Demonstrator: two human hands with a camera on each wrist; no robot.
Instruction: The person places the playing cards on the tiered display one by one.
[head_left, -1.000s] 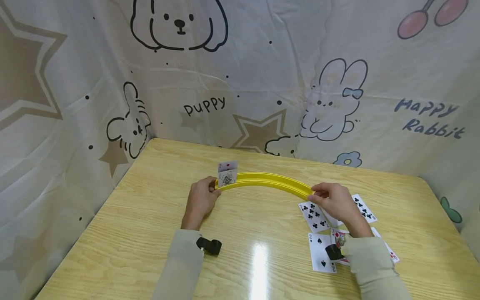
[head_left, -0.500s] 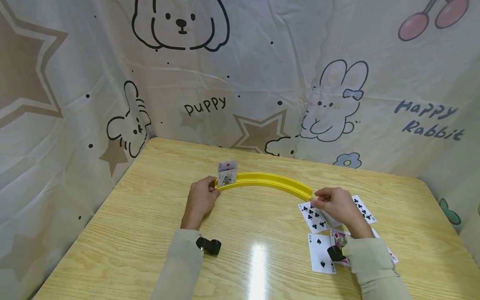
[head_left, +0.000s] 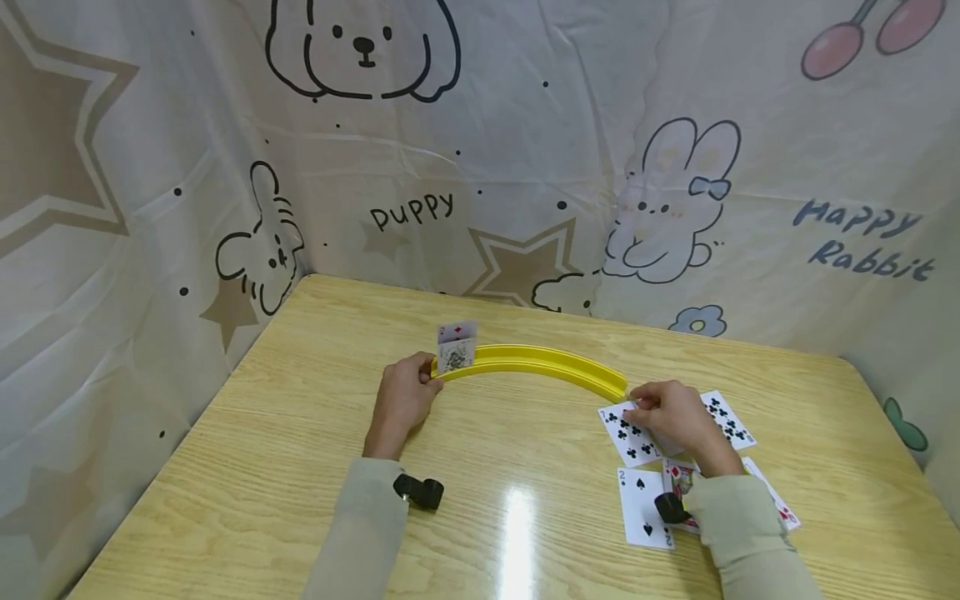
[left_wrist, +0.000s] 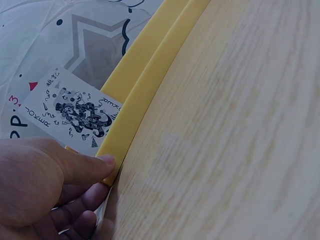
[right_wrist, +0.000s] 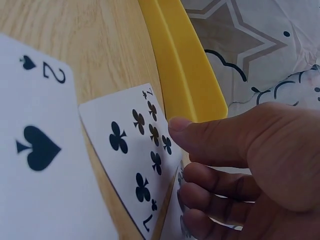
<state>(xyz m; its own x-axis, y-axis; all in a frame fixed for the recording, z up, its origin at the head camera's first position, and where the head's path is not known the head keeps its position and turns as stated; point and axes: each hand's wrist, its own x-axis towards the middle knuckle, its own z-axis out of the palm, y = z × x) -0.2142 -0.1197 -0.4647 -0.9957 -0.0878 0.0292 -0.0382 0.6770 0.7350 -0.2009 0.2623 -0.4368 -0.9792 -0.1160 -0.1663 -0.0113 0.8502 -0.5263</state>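
A yellow rack (head_left: 540, 360) is laid on the worktop (head_left: 480, 450), its long axis set from left to right, middle bowed toward the far side, right end turned nearer. A joker (head_left: 456, 357) is stood in its left end, which is pinched by the left hand (head_left: 402, 400). The right hand (head_left: 672, 414) is slanted inward beside the rack's right end, fingers bent, near the seven of clubs (head_left: 632, 437); whether anything is pinched there cannot be told

face card (head_left: 679, 476) partly hidden, dog drawing (head_left: 365, 52) cropped
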